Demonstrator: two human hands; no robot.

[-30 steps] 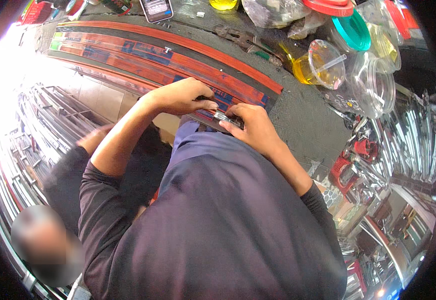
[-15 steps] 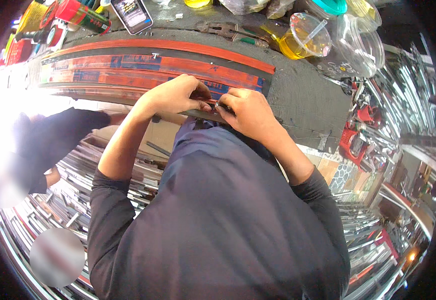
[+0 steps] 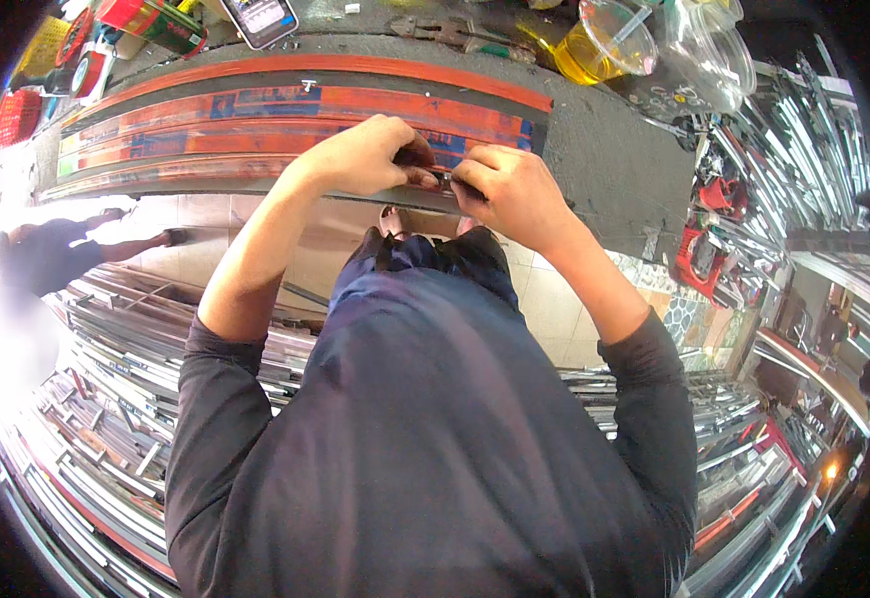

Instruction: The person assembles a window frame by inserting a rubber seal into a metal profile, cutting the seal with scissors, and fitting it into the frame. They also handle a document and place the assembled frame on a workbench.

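Note:
My left hand (image 3: 367, 157) is at the near edge of the bench, its thumb and fingers curled into a pinch. Facing it, my right hand (image 3: 517, 191) is closed too, thumb against bent fingers. Between the fingertips is something small and dark that I cannot make out. Both hands are over the right part of the nearest red metal profile (image 3: 196, 171). Beyond it lie more long red profiles (image 3: 166, 118) with blue-printed film on them. A small white piece (image 3: 307, 86) rests on one of these strips.
Pliers (image 3: 430, 31), a phone (image 3: 259, 20) and a cup of yellow liquid (image 3: 589, 58) are at the bench's far side. Clear plastic tubs (image 3: 709, 65) stand at the right. A red basket (image 3: 699, 261) and stacked metal bars (image 3: 126, 349) surround me. Another person (image 3: 46, 254) is at the left.
My view has shifted, so my feet and more floor show below the bench edge. My hands remain closed at the nearest profile, slightly farther apart. The other person's pose at the left has changed.

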